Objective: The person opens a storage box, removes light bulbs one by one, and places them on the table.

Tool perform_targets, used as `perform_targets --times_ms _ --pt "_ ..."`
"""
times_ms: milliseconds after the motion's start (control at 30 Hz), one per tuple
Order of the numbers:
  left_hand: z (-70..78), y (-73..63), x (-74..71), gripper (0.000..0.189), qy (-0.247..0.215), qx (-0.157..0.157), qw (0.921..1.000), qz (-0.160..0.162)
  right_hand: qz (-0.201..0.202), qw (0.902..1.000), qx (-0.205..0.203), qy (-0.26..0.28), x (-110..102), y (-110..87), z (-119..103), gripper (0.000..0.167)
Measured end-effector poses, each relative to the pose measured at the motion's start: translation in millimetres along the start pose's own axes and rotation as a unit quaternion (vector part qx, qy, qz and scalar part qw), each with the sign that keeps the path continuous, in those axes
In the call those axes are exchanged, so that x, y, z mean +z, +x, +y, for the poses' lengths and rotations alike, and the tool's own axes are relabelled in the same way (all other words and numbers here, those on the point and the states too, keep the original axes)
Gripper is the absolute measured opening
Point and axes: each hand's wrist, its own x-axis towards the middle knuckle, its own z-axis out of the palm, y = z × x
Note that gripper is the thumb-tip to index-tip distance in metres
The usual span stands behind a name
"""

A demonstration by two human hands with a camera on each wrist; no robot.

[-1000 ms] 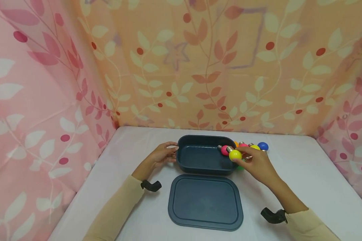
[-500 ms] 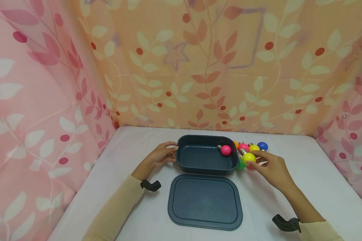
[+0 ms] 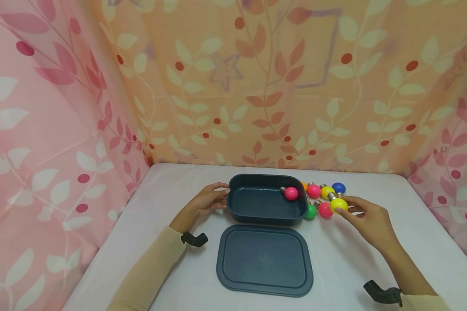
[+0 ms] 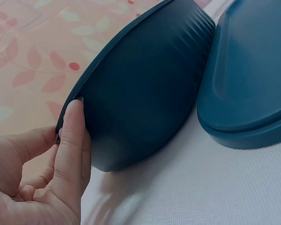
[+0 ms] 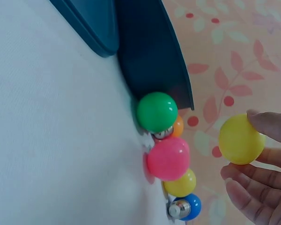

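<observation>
My left hand (image 3: 208, 199) holds the left end of a dark blue-grey plastic box (image 3: 233, 211), fingertips at its rim. In the left wrist view, one finger lies along the box's outer wall (image 4: 140, 89). My right hand (image 3: 367, 218) pinches a yellow light bulb (image 3: 339, 205) between thumb and fingers, raised over the right side of the table. Its metal screw base points up and left. Inside the box, near its right end, lies a pink bulb (image 3: 291, 193). Beside the box sit more bulbs: green (image 5: 157, 112), pink (image 5: 169, 159), yellow (image 5: 181, 183), blue (image 5: 193, 206) and orange (image 5: 178, 126).
A flat lid (image 3: 264, 261) of the same colour lies in front of the box on the white-covered table (image 3: 171, 276). Patterned cloth (image 3: 233, 108) hangs behind the table and at both sides. Each wrist carries a black camera mount (image 3: 382, 293).
My right hand has moved right, away from over the box, still pinching the yellow bulb. The pink bulb in the box and the bulbs beside it show more fully. The left hand stays at the box.
</observation>
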Motion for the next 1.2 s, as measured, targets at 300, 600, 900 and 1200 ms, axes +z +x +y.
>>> perform_targets --times_ms 300,600,900,1200 --pt "-0.4 -0.1 -0.3 0.030 0.002 -0.002 1.0000 0.001 0.009 0.9995 0.030 -0.003 -6.3 -2.5 18.8 0.047" --pt "0.9 -1.0 0.4 0.031 0.000 0.003 1.0000 0.002 -0.017 0.9975 0.068 -0.007 1.5 -1.3 32.9 0.051" --pt "2.1 -0.3 0.7 0.029 0.001 0.008 1.0000 -0.002 -0.032 0.9963 0.079 -0.002 7.6 3.1 40.3 0.051" --pt "1.0 -1.4 1.1 0.031 0.008 0.002 1.0000 0.001 -0.049 0.9950 0.086 -0.008 15.4 0.7 46.9 0.054"
